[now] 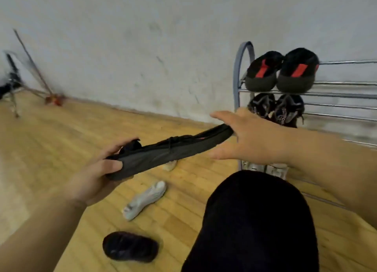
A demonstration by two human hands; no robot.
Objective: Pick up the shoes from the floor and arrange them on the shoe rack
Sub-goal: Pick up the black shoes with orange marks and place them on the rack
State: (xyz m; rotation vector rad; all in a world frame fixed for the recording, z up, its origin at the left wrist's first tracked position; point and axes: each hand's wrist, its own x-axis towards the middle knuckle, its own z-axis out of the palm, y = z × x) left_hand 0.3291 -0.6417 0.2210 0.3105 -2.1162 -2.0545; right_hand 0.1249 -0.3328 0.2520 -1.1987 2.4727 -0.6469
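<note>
Now, mid-frame, the left grip point(95, 178) pinches a long black lace-up shoe point(169, 151) by its heel — right grip point(251, 141) spread wide at the toe; held one-ended, it may sag and slip before reaching the chrome shoe rack point(336, 95).

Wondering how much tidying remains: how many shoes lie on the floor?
3: a white shoe mid-floor, a dark shoe nearest the camera, and a pale shoe mostly hidden behind the held black shoe. The knee may hide more.
</note>
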